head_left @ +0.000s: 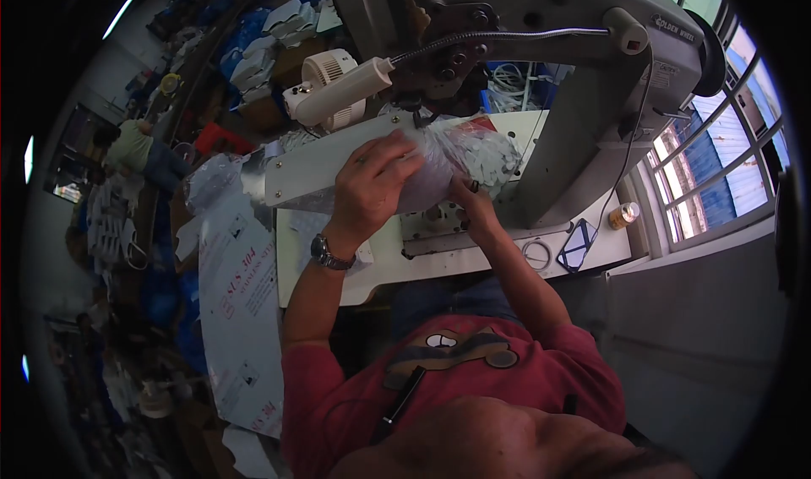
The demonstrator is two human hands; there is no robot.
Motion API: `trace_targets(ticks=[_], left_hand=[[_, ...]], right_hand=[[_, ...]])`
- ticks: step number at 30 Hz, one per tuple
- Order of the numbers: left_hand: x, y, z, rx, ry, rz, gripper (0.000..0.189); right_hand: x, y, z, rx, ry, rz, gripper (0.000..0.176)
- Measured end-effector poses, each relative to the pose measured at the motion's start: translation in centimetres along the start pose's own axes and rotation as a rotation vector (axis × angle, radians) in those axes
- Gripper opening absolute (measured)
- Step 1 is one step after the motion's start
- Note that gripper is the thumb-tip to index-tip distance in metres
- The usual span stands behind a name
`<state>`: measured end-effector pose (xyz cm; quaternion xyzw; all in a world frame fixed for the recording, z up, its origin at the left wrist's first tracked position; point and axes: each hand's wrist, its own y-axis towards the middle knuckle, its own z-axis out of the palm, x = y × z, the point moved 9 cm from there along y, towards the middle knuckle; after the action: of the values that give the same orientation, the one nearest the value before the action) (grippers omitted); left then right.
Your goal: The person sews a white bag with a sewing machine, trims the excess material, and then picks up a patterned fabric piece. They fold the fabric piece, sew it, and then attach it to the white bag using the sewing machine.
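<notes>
Red tee (460,394) up close, left hand (372,181) and right hand (476,209) both on clear plastic (435,168) at the sewing machine (564,145), can't tell if either's gripping.

Surroundings: window side and workshop floor.
Right: barred window (718,162), blue corrugated surface beyond; yellowish can (623,216) near it. Dark-rimmed phone-like item (578,246) lying near can; thin ring (536,255) just beside item, on the opposite side from the can. Left: pale sheet (241,302) printed "SUS 304" in red. Upper left: white stacks (289,19) among blue bags (245,29); red object (221,139), details unclear; person (135,148) in light top beyond; bright strip light (118,17) above.
</notes>
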<state>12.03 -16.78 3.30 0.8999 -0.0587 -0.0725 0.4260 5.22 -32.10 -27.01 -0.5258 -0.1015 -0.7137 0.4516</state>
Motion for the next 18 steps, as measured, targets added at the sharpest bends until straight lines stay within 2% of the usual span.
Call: trace_targets(ticks=[8, 11, 13, 14, 16, 17, 18], left_hand=[[1.7, 1.2, 0.2, 0.013, -0.011, -0.017, 0.032], [2.3, 1.8, 0.3, 0.059, -0.049, -0.096, 0.033], [3.9, 1.8, 0.9, 0.148, -0.250, -0.295, 0.025], [4.3, 2.4, 0.3, 0.143, -0.247, -0.298, 0.025], [6.5, 2.9, 1.8, 0.458, -0.425, -0.524, 0.029], [7.8, 3.5, 1.8, 0.452, -0.425, -0.527, 0.029], [8.6, 4.5, 2.2, 0.504, -0.291, -0.397, 0.040]], right_hand=[[0.1, 0.0, 0.7, -0.014, 0.040, 0.025, 0.032], [-0.3, 0.0, 0.5, -0.021, 0.020, 0.023, 0.032], [0.2, -1.1, 1.3, 0.010, 0.054, 0.019, 0.033], [-0.2, -1.2, 1.3, 0.013, 0.049, 0.020, 0.033], [-0.9, -1.1, 0.6, -0.032, 0.112, 0.020, 0.033], [-1.0, -1.1, 0.6, -0.029, 0.106, 0.020, 0.033], [-0.9, -1.3, 0.4, -0.041, 0.110, 0.009, 0.034]])
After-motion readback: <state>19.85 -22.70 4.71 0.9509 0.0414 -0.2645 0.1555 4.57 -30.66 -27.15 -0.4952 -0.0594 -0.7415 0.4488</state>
